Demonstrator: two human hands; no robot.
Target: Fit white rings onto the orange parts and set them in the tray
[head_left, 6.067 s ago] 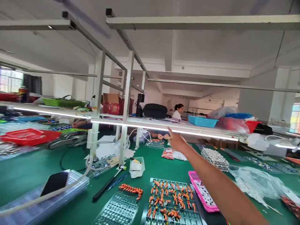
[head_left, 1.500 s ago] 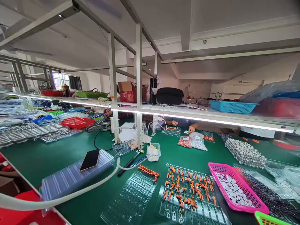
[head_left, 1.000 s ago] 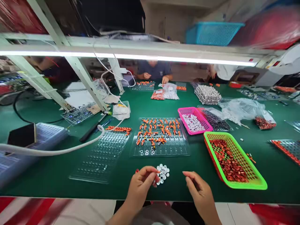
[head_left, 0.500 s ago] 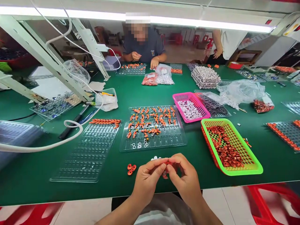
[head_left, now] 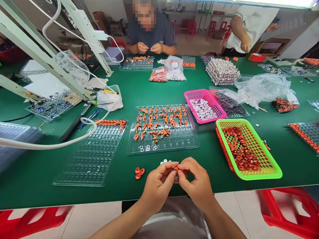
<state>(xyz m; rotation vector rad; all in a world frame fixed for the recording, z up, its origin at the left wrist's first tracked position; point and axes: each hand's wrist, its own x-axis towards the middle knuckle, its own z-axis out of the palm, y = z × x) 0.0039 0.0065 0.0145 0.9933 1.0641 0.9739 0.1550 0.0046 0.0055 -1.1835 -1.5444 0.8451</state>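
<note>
My left hand (head_left: 157, 187) and my right hand (head_left: 197, 181) meet near the table's front edge. Between their fingertips they pinch one small orange-red part (head_left: 176, 169), partly hidden by the fingers. Just behind my left hand lie several white discs (head_left: 165, 162). Three orange-red cupped pieces (head_left: 139, 172) rest on the green table to the left. Beyond my hands, a clear tray (head_left: 184, 142) holds rows of orange parts and a few white rings. A green basket (head_left: 270, 171) of orange-red pieces stands to the right, and a pink basket (head_left: 219, 116) of white discs behind it.
A long clear tray (head_left: 84, 166) with a row of orange parts lies left. Near it are a black-handled hammer (head_left: 72, 127) and a white cable (head_left: 62, 145). A metal frame (head_left: 50, 63) rises at left. Across the table a person (head_left: 152, 36) works beside plastic bags (head_left: 174, 71).
The camera view has tilted down slightly. My fingers have shifted a little around the orange-red part. The person opposite has brought both hands together, and the standing person's arm has moved.
</note>
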